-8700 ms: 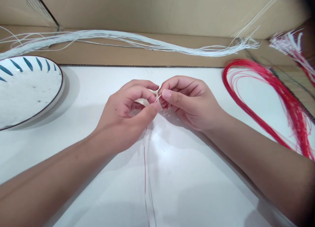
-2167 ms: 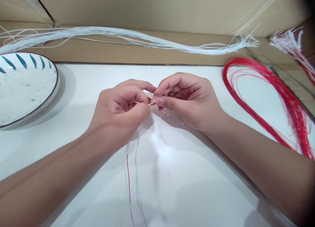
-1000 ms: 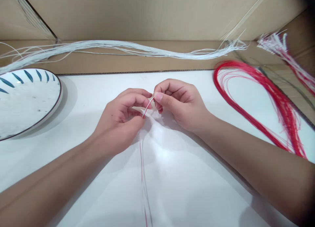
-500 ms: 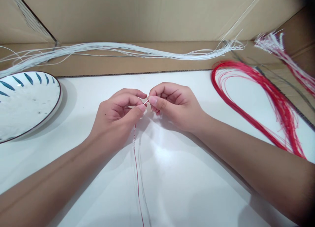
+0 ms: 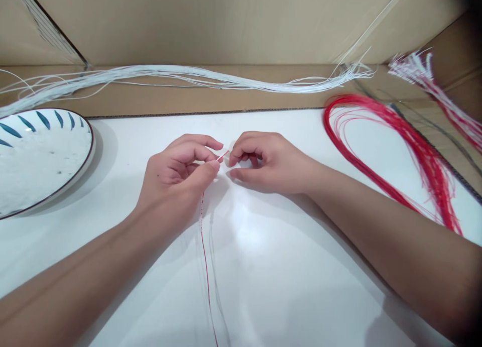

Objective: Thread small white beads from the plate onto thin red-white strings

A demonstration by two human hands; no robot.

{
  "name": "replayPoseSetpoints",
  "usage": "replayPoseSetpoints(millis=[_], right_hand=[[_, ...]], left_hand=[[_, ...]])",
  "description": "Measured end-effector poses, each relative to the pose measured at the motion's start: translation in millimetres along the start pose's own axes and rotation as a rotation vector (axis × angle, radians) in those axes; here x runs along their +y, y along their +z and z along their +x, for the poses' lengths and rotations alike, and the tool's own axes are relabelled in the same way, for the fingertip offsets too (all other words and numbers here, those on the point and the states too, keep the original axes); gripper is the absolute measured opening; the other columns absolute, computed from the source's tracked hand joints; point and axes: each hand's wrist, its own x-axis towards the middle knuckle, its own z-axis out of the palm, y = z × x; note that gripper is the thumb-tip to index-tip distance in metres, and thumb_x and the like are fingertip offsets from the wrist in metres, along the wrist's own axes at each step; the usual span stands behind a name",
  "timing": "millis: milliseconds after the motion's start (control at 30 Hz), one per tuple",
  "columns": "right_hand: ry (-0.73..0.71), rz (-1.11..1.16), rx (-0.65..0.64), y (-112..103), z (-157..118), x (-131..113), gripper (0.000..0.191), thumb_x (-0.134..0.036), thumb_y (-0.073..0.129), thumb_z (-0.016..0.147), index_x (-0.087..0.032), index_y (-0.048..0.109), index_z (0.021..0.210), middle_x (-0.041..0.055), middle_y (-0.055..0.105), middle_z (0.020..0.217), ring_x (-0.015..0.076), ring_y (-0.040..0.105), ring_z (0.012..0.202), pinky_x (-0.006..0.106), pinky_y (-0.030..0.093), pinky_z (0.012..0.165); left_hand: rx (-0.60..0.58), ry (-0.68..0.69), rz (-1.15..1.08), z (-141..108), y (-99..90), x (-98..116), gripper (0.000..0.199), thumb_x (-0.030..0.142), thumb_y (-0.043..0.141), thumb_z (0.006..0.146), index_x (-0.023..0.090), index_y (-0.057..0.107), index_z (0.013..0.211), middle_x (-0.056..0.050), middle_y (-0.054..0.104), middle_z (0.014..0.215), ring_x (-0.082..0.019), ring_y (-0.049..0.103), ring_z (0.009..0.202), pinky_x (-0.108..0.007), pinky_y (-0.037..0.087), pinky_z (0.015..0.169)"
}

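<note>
The white counter (image 5: 271, 286) lies under everything else. On it, at the left, sits a plate (image 5: 41, 161) with blue marks; at the right, a looped bundle of red strands (image 5: 429, 161). White strands (image 5: 226, 81) stretch along the back. The left hand (image 5: 181, 174) pinches a red and white cord (image 5: 206, 266) that trails toward the near edge. The right hand (image 5: 267, 161), fingers curled and parted from the thumb, is empty beside its tip.

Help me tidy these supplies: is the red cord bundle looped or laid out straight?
Looped: the red cord bundle curves round at its far end, and white tabletop shows between its two sides.
</note>
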Motion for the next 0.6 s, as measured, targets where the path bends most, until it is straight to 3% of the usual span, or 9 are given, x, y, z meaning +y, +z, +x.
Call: replayPoseSetpoints(millis=[167,300,433,500,600], right_hand=[[-0.073,-0.159,0.054,7.9,-3.0,-4.6,0.005,-0.013,0.065,0.077,-0.015,0.069,0.079,0.0060,0.068,0.084,0.0150,0.059,0.072,0.029,0.045,0.068],[-0.117,-0.098,0.071,11.2,-3.5,-5.1,0.008,-0.009,0.063,0.078,-0.015,0.068,0.076,0.0053,0.067,0.081,0.0141,0.058,0.072,0.029,0.045,0.068],[-0.013,0.411,0.161,14.7,-3.1,-5.9,0.009,-0.020,0.074,0.081,-0.017,0.066,0.078,0.0031,0.066,0.079,0.0136,0.058,0.070,0.028,0.047,0.063],[0.075,0.691,0.166,16.3,-2.2,-7.6,0.016,-0.025,0.081,0.080,-0.017,0.067,0.081,0.0006,0.065,0.075,0.0125,0.059,0.068,0.027,0.049,0.062],[0.118,0.933,0.135,17.0,-0.4,-11.2,0.023,-0.027,0.088,0.076,-0.016,0.068,0.080,-0.0014,0.065,0.070,0.0100,0.059,0.064,0.025,0.052,0.062]], left_hand=[[0.006,0.005,0.012,-1.4,0.8,0.2,0.017,0.020,0.074,0.084,0.022,0.073,0.067,-0.003,0.072,0.110,-0.019,0.071,0.088,-0.025,0.057,0.059],[0.017,0.003,0.007,-2.1,0.9,0.4,0.017,0.020,0.074,0.083,0.023,0.074,0.066,-0.002,0.072,0.109,-0.019,0.071,0.090,-0.027,0.058,0.064],[0.015,0.073,-0.021,-2.4,-0.1,0.7,0.021,0.016,0.072,0.083,0.025,0.074,0.065,-0.001,0.071,0.106,-0.018,0.068,0.097,-0.028,0.056,0.070],[0.014,0.090,-0.068,-2.8,-0.3,1.2,0.021,0.014,0.072,0.082,0.026,0.074,0.065,-0.001,0.071,0.105,-0.019,0.067,0.102,-0.029,0.057,0.073],[0.018,0.084,-0.099,-3.7,0.2,2.5,0.021,0.014,0.071,0.081,0.026,0.072,0.064,-0.001,0.071,0.104,-0.021,0.067,0.105,-0.031,0.057,0.075]])
